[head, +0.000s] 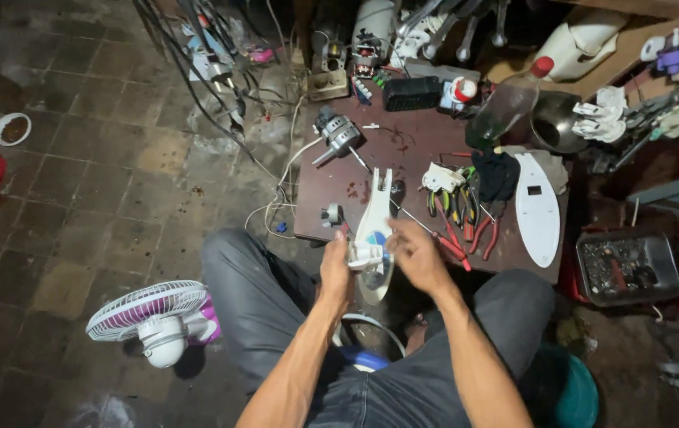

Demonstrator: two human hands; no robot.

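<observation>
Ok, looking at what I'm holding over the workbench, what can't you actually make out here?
Head view only:
- Lower end of the white plastic housing: hidden behind the left hand and right hand.
- Right fingertips: covered by the housing, so the grip is unclear.
- Small parts in the grey tray: too small and dark.
- Teal bucket: cut off by the bottom edge.
- Clutter behind the wooden table: in shadow.

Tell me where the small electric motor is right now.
In the head view, the small electric motor lies at the far left of the low brown table, beyond the white fan housing held in both hands.
</observation>
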